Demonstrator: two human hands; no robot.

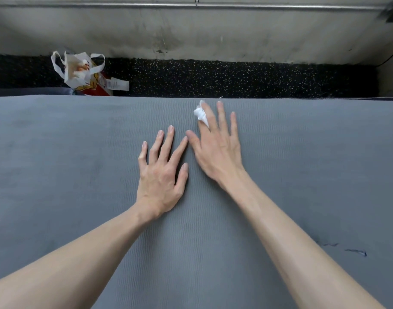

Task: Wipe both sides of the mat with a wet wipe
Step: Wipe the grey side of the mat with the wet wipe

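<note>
The right hand [217, 150] lies flat on the grey mat [79, 163], fingers straight and spread. A small crumpled white wet wipe [200, 114] sits by the index finger, apparently tucked between index and middle fingers, though exactly how it is held is hard to tell. The left hand [162, 175] lies just beside it, palm down, fingers splayed and holding nothing; its index fingertip nearly meets the right thumb. Beyond the mat's far edge runs a black speckled floor [235, 79], where a white plastic bag [79, 70] stands near a concrete wall [191, 36].
</note>
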